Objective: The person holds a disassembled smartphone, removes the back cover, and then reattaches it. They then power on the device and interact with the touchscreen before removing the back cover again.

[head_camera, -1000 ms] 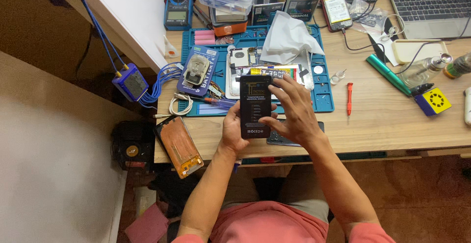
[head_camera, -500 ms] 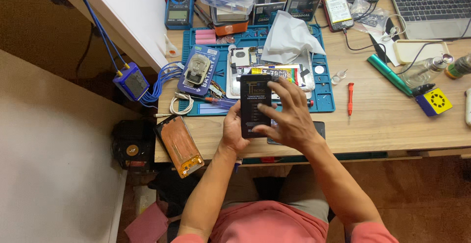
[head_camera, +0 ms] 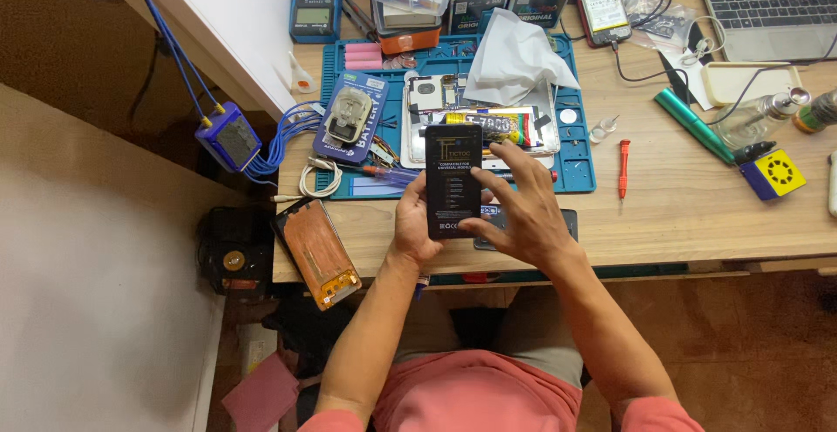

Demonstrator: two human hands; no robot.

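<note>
You're holding that flat black packet (head_camera: 452, 181) in your left hand (head_camera: 417, 227), right hand (head_camera: 519, 214) fingers spread on its edge. Looking light, thin, probably slippery and bendy, so grip the long edges.

The flat black package (head_camera: 452, 181) held between both hands looks like smooth card or plastic with a slight sheen. Under it, the blue work mat (head_camera: 575, 149) appears matt and rubbery, with moulded compartments. The desk (head_camera: 697, 214) is pale wood, smooth with visible grain. A white cloth (head_camera: 514, 57) lies crumpled and soft-looking. The red screwdriver (head_camera: 623, 168) has a plastic handle and thin metal shaft. The copper-coloured phone panel (head_camera: 317, 251) looks metallic and dull.
</note>
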